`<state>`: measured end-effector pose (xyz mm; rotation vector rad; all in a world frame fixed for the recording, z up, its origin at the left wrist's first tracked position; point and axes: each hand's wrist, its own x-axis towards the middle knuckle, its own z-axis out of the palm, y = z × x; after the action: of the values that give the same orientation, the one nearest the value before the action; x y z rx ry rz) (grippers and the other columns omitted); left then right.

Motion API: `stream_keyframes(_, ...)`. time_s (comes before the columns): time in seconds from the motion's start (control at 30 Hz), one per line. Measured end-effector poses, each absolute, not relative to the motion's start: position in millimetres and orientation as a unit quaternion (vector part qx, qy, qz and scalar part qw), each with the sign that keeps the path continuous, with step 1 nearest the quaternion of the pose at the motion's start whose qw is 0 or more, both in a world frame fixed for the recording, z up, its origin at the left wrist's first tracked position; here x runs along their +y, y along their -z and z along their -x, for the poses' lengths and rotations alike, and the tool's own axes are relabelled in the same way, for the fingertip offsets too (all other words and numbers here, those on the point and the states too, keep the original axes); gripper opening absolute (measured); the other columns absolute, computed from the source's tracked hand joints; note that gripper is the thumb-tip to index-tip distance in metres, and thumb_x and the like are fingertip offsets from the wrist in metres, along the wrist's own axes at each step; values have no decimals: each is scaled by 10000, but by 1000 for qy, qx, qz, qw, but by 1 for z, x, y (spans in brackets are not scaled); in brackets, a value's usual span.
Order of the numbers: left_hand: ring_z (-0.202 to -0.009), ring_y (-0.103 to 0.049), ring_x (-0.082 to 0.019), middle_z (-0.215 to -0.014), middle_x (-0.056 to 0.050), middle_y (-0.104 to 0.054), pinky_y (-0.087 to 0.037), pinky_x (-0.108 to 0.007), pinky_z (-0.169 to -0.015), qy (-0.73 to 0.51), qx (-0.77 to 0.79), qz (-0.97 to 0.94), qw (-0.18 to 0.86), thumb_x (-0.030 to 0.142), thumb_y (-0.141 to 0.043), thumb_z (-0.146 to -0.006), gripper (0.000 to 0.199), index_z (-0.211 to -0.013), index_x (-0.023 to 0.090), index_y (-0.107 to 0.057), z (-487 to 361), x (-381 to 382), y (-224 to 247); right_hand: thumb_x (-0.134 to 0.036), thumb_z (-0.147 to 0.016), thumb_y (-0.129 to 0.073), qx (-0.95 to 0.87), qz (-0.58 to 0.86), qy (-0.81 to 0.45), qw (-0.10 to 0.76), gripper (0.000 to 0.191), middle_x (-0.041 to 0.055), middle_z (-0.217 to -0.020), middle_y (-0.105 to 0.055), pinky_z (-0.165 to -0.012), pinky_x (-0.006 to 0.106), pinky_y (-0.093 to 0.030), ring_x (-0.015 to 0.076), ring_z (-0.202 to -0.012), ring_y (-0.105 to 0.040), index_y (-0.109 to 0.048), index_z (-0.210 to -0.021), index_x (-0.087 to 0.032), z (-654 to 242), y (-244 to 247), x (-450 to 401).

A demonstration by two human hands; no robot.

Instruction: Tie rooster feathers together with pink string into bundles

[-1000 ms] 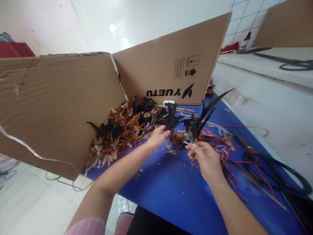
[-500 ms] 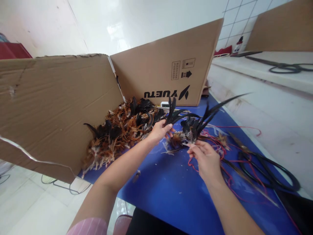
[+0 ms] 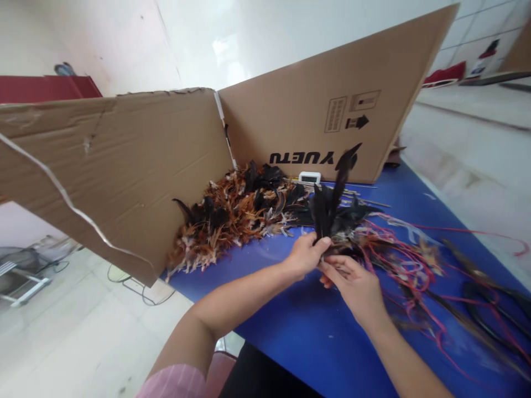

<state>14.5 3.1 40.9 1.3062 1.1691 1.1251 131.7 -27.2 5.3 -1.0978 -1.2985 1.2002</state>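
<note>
Black feathers (image 3: 326, 213) stood before us in the head view, in front of the cardboard (image 3: 307, 116), their bases between our hands. Our left hand (image 3: 307, 255) gripped them, thumb against fingers; our right hand (image 3: 357, 287) pinched the lower ends, its exact hold partly hidden. The pile (image 3: 236, 210) lay at the cardboard's inner corner; string (image 3: 409, 265) lay tangled forward and right of the cardboard. We judged the step as joining feathers at their bases; the next move called for keeping those ends even and firmly pinched.
</note>
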Motion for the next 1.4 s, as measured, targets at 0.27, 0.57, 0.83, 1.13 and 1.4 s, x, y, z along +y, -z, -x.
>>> stream_keyframes(0.27, -419, -391, -63, -535, 57, -421, -314, -185, -427, -490, 537, -557, 402, 521, -483, -816, 357, -748, 175, -433, 95, -28, -70, -373, -811, -552, -712, 458, -318, 427, 175, 33, -784, -665, -658, 319, -521, 174, -650, -626, -629, -870, -227, -127, 5, -37)
stream_keyframes(0.57, -811, -566, -170, -902, -72, -587, -460, -311, -773, -349, 697, -624, 58, 318, -342, -914, 358, -1193, 158, -499, 202, -108, -39, -173, -901, -416, -917, 239, -126, 293, 312, 59, -1235, -573, -933, 427, -406, 229, -1149, -494, -577, -1154, -258, -63, 0, -76)
stream_keyframes(0.83, -842, -578, -155, -1153, -105, -467, -466, -279, -734, -114, 761, -631, -98, 49, -274, -861, 575, -1393, 263, -315, 211, -122, -6, -382, -935, -359, -970, 161, -94, 158, 435, 19, -1412, -421, -1079, 488, -195, 220, -1327, -307, -398, -1355, -275, -41, 15, -76)
stream_keyframes(1.13, -990, -499, -302, -1084, -140, -546, -422, -458, -814, -62, 746, -612, -254, 267, -396, -890, 357, -1186, 142, -550, 189, -124, -36, -373, -914, -411, -919, 337, 64, 194, 427, 72, -1360, -482, -1030, 522, -261, 288, -1281, -377, -505, -1285, -183, -111, 34, -32)
stream_keyframes(1.4, -1093, -506, -203, -1177, -107, -557, -405, -332, -964, -202, 568, -790, -109, 237, -383, -895, 358, -1225, 157, -499, 107, -10, -45, -363, -919, -420, -895, 352, 68, 264, 330, 52, -1293, -551, -1024, 457, -300, 240, -1253, -417, -600, -1162, -231, -106, 23, -38)
